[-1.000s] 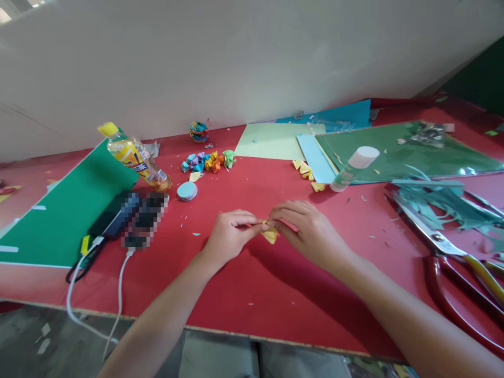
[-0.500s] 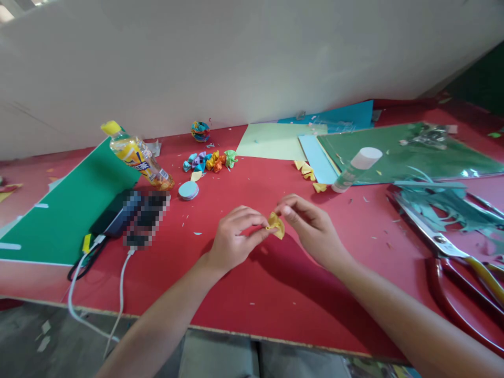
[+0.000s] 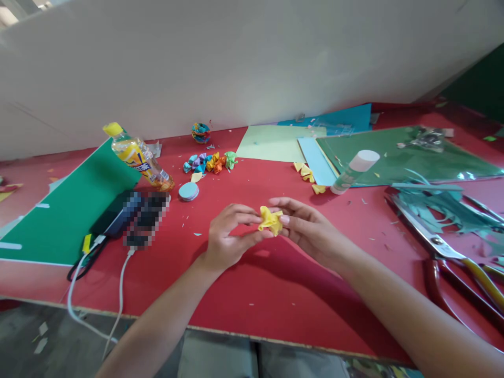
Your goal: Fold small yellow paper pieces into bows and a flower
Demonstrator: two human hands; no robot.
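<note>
A small yellow folded paper flower (image 3: 270,220) with flared petals is held in the air over the red table, between my two hands. My left hand (image 3: 232,231) grips its left side, the fingertips at the upper edge and the thumb under it. From the right, my right hand (image 3: 311,228) pinches it, thumb in front and fingers partly hidden behind. Just beyond lie several yellow folded paper pieces (image 3: 305,172) beside an upright, tilted-looking glue stick (image 3: 353,172) with a white cap. Farther left is a row of colourful paper flowers (image 3: 210,163).
Round paper discs (image 3: 189,191) are stacked on the table (image 3: 236,294). To the left stand a drink bottle (image 3: 142,160) and a cabled phone (image 3: 148,219). Large red-handled scissors (image 3: 437,241) and teal paper scraps (image 3: 444,205) lie right. A multicoloured paper ball (image 3: 200,133) sits by the wall.
The yellow paper flower has turned, its petals now facing me. My right hand has closed in from the right and taken hold of it; my left fingers have shifted their grip.
</note>
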